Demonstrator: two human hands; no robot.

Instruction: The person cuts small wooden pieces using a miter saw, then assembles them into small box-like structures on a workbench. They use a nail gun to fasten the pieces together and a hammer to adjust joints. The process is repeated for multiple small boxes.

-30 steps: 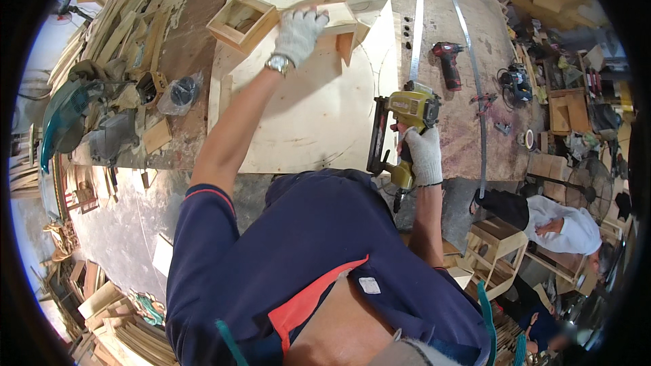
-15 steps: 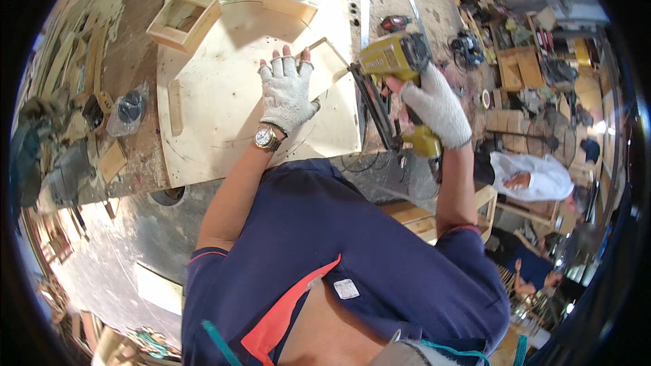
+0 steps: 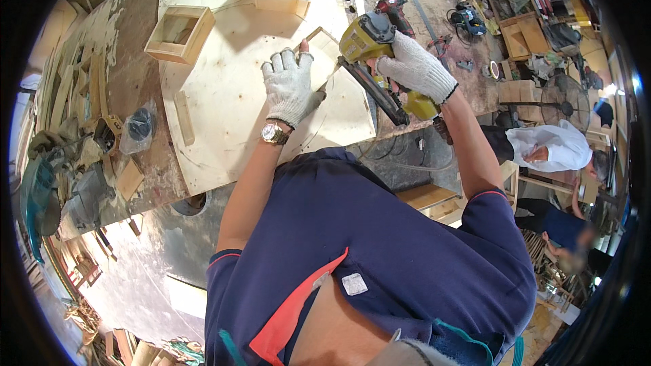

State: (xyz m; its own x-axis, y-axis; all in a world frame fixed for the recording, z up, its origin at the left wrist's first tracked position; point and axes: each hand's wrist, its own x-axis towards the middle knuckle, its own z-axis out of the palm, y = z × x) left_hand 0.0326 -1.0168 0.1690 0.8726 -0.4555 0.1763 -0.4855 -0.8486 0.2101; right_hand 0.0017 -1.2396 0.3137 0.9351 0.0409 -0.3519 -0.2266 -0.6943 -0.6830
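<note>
My left hand [image 3: 288,87], in a white fingerless glove with a watch at the wrist, curls over the near side of a small wooden frame [image 3: 323,35]. Its index finger reaches along the wood; the other fingertips and much of the frame are hidden. My right hand [image 3: 419,71], gloved the same way, is wrapped round the handle of a yellow and black nail gun [image 3: 366,37]. The gun's nose is at the frame's right corner; whether it touches is unclear. Under these lies a pale plywood sheet [image 3: 224,108].
A box frame [image 3: 180,34], a wooden piece [image 3: 281,5] and a loose strip [image 3: 184,118] lie on the plywood. Right of it are a red drill [image 3: 397,13] and long metal strips. An air hose [image 3: 434,166] hangs below the gun. Two people are at far right.
The nail gun has moved left toward the frame in my right hand. My left fingers have gone from stretched out to bent over the wood. My view has shifted slightly.
</note>
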